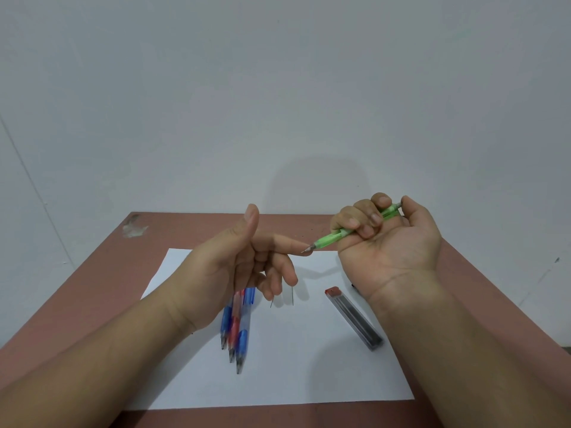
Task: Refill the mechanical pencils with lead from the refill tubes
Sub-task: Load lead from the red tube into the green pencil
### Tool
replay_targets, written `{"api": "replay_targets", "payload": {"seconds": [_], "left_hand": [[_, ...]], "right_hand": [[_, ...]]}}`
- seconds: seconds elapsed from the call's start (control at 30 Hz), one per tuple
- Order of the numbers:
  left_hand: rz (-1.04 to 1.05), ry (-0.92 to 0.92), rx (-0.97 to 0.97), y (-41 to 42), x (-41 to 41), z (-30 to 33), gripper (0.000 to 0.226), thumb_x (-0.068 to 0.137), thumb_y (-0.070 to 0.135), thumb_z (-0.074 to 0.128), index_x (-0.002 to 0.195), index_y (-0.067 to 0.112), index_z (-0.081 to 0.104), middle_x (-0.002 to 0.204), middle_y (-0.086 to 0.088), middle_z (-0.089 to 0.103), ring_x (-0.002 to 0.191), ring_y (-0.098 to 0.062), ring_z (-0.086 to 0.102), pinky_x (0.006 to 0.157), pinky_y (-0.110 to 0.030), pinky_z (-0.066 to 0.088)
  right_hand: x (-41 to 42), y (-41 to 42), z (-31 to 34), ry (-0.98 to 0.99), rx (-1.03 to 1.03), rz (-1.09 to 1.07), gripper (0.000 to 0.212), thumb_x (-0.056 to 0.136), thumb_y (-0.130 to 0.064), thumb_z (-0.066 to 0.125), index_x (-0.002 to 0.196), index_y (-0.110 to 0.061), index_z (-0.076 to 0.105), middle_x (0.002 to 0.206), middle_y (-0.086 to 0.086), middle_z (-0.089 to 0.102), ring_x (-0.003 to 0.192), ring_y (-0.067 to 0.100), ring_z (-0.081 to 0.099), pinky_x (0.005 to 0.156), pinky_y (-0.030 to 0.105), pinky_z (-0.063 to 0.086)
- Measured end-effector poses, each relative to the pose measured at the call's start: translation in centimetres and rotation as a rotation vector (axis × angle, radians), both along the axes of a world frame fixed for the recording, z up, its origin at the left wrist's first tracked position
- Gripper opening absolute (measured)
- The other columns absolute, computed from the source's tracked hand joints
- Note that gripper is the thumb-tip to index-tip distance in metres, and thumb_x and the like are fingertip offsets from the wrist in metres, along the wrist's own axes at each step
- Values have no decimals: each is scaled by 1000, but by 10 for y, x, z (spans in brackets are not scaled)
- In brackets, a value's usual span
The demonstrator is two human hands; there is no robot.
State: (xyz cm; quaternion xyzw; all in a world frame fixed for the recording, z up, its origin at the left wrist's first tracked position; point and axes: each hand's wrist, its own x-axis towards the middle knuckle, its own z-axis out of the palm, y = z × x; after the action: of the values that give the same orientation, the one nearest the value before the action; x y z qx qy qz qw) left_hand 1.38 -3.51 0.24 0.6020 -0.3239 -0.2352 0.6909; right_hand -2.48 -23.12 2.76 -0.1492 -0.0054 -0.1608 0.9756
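Observation:
My right hand is raised above the table, fist closed around a green mechanical pencil, thumb on its top end. The pencil's metal tip points left and touches the index fingertip of my left hand, which holds nothing, thumb up and other fingers curled. Three more pencils, two blue and one red, lie side by side on the white paper sheet under my left hand. Two loose leads lie on the paper near them. A lead refill tube with a red cap lies to the right.
The paper rests on a reddish-brown table pushed against a plain pale wall. A scuffed patch marks the table's far left corner. A small dark object peeks out behind my right wrist.

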Motion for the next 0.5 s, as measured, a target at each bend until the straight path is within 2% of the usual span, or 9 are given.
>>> {"api": "replay_targets", "payload": {"seconds": [0.13,0.27,0.4,0.5], "left_hand": [[-5,8,-4,-1,0,1,80,91,64,26,110,5,76,86,-19,69,66,-24,58,68,-32,51],[-19,-4,-7,1,0,0,81,89,72,36,111,6,76,87,-18,70,67,-23,59,68,-31,52],[3,3,-12,0,0,1,81,91,64,25,109,5,76,86,-20,69,66,-24,59,67,-31,52],[-6,-1,-13,0,0,1,80,92,66,28,110,5,76,86,-20,69,66,-24,59,68,-31,52]], "right_hand": [[-1,0,0,-4,10,0,40,97,-39,38,66,-14,46,62,-1,29,49,14,23,47,24,35],[-1,0,0,-6,14,-3,39,96,-37,36,66,-14,46,62,-1,29,49,14,24,47,25,35],[0,0,0,-2,12,-16,34,94,-30,34,66,-15,44,61,-1,28,48,15,24,47,24,36],[-1,0,0,0,11,-19,35,94,-32,34,65,-15,43,61,-1,27,48,15,23,47,24,35]]}}
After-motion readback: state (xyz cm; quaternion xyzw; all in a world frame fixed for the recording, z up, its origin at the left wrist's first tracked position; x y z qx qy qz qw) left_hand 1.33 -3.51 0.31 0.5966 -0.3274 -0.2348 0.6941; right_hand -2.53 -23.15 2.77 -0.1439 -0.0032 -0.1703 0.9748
